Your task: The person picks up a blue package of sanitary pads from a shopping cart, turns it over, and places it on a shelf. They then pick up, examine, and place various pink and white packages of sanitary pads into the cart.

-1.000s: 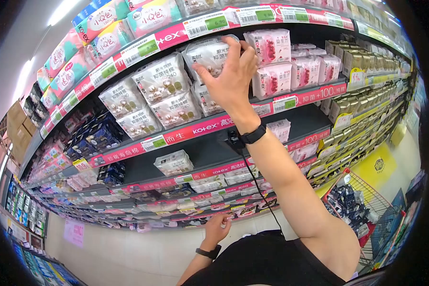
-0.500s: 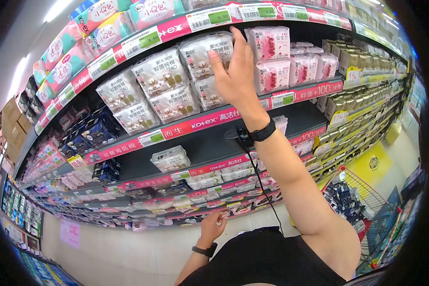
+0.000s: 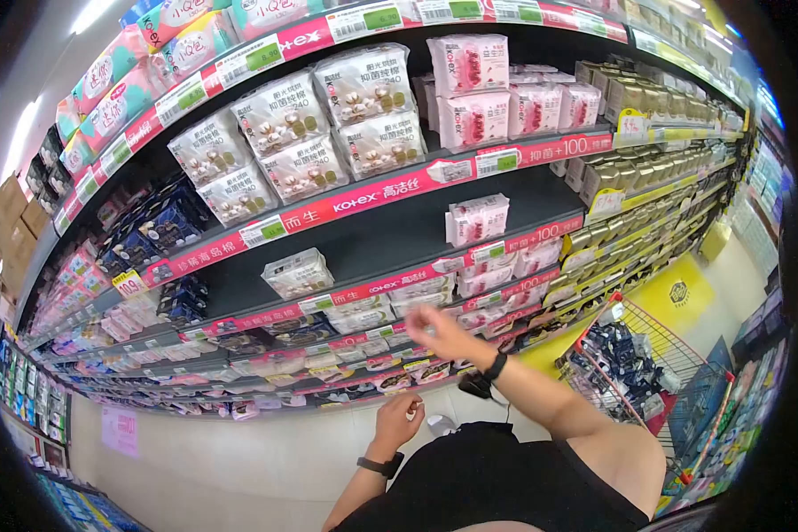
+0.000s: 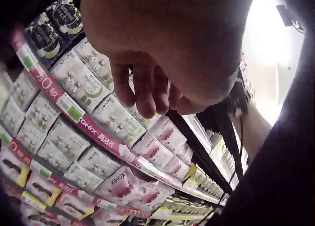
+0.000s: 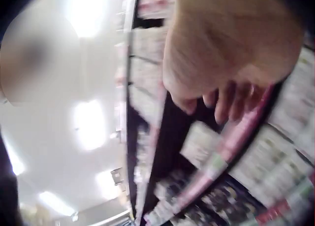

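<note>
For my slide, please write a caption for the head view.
Blurred right grip before shelves holding stacked white packs and pink packs.

Over on the right, a red-edged wire shopping cart (image 3: 678,355) holds a heap of dark packets (image 3: 625,355), with a yellow floor panel (image 3: 652,301) bearing a black hexagonal emblem (image 3: 678,294) beyond it and rows of gold-coloured boxes (image 3: 656,93) with yellow price tags further up. At upper left, teal-and-pink packs (image 3: 111,84) are stacked near a bright ceiling light (image 3: 93,15), and brown cartons (image 3: 13,199) stand at the far edge. Lower down, navy packs (image 3: 164,230) fill part of the shelving, while a pink lettered panel (image 3: 121,432) shows on the pale floor (image 3: 195,470).
</note>
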A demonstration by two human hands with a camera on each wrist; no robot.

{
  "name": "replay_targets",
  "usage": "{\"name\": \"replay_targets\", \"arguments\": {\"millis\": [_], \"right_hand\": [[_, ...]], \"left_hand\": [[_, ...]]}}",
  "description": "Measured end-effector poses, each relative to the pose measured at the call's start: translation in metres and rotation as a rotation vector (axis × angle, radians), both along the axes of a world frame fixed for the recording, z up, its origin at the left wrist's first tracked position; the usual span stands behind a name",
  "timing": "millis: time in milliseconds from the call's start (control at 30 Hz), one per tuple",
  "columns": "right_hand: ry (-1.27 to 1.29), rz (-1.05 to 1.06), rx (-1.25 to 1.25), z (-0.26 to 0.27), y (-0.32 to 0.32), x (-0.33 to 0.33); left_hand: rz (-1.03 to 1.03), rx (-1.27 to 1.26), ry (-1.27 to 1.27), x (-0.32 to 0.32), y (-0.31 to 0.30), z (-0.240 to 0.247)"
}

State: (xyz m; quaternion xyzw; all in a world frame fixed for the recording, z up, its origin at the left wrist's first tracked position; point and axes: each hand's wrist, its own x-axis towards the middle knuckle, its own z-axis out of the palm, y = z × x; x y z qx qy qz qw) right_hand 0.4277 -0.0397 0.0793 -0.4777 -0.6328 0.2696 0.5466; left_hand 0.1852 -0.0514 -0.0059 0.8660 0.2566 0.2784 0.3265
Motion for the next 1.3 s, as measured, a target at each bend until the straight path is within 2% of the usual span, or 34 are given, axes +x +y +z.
{"name": "replay_targets", "arguments": {"millis": [33,67,100,133,167,200,267,300,333,433,500,567,600,633,700,767,867,900,933,967,1000,1033,1100,1133,1167,1200,1267,1300], "right_hand": [[0.031,0.033,-0.297,-0.086,-0.014,0.010],[-0.048,0.089,-0.339,-0.151,-0.043,0.023],[-0.149,-0.151,-0.546,-0.287,-0.087,0.042],[-0.349,-0.215,-0.899,-0.363,-0.153,0.061],[-1.151,-0.016,-0.881,-0.491,-0.241,0.086],[-0.827,-0.068,-1.208,-0.486,-0.328,0.088],[-0.266,-0.356,-1.526,-0.445,-0.445,0.078],[-0.022,-0.505,-1.571,-0.430,-0.489,0.067],[0.166,-0.634,-1.575,-0.416,-0.529,0.055],[0.519,-0.911,-1.524,-0.380,-0.622,0.000],[0.360,-1.042,-1.579,-0.357,-0.644,-0.022],[0.535,-1.195,-1.514,-0.358,-0.653,-0.046],[0.702,-1.224,-1.502,-0.373,-0.655,-0.056],[0.731,-1.168,-1.501,-0.391,-0.649,-0.061],[0.615,-1.008,-1.480,-0.437,-0.636,-0.067],[0.221,-0.701,-1.343,-0.483,-0.626,-0.049],[0.341,-0.929,-1.425,-0.438,-0.624,0.025],[0.781,-0.662,-1.266,-0.443,-0.633,0.069],[0.957,-0.579,-0.993,-0.392,-0.641,0.110],[0.977,-0.833,-0.830,-0.338,-0.631,0.141],[0.940,-0.768,-0.752,-0.305,-0.643,0.184],[0.846,-0.838,-0.714,-0.278,-0.651,0.224],[0.915,-0.781,-0.164,-0.263,-0.678,0.290],[1.078,-0.980,-0.190,-0.232,-0.682,0.311],[1.139,-1.132,-0.250,-0.245,-0.696,0.337],[1.081,-1.266,-0.339,-0.260,-0.713,0.360],[0.460,-1.520,-0.770,-0.341,-0.759,0.391],[0.393,-1.575,-1.039,-0.359,-0.779,0.396]], "left_hand": [[-0.012,-0.003,0.001,0.000,-0.005,-0.003],[-0.028,-0.008,0.005,0.000,-0.011,-0.008],[-0.052,-0.020,0.016,-0.002,-0.018,-0.013],[-0.083,-0.038,0.058,-0.001,-0.025,-0.015],[-0.128,-0.060,0.103,0.003,-0.032,-0.016],[-0.183,-0.081,0.155,0.005,-0.042,-0.019],[-0.309,-0.079,0.212,0.011,-0.058,-0.025],[-0.395,-0.069,0.246,0.016,-0.062,-0.028],[-0.395,-0.136,0.258,0.020,-0.067,-0.044],[-0.558,-0.155,0.419,0.041,-0.098,-0.052],[-0.810,-0.187,0.445,0.061,-0.114,-0.065],[-0.988,-0.281,0.427,0.091,-0.133,-0.059],[-1.039,-0.300,0.382,0.111,-0.142,-0.054],[-1.064,-0.269,0.370,0.131,-0.152,-0.051],[-1.102,-0.205,0.341,0.176,-0.169,-0.042],[-1.140,-0.113,0.355,0.221,-0.182,-0.029],[-1.143,-0.107,0.366,0.282,-0.208,-0.032],[-1.150,-0.104,0.397,0.299,-0.217,-0.035],[-1.162,-0.102,0.426,0.317,-0.227,-0.038],[-1.177,-0.105,0.448,0.339,-0.242,-0.041],[-1.213,-0.102,0.473,0.355,-0.255,-0.047],[-1.267,-0.106,0.472,0.380,-0.275,-0.053],[-1.329,-0.144,0.532,0.403,-0.302,-0.062],[-1.366,-0.142,0.567,0.422,-0.320,-0.050],[-1.360,-0.145,0.565,0.439,-0.338,-0.047],[-1.352,-0.137,0.562,0.456,-0.349,-0.045],[-1.298,-0.148,0.594,0.482,-0.359,-0.040],[-1.249,-0.174,0.618,0.494,-0.364,-0.039]]}}
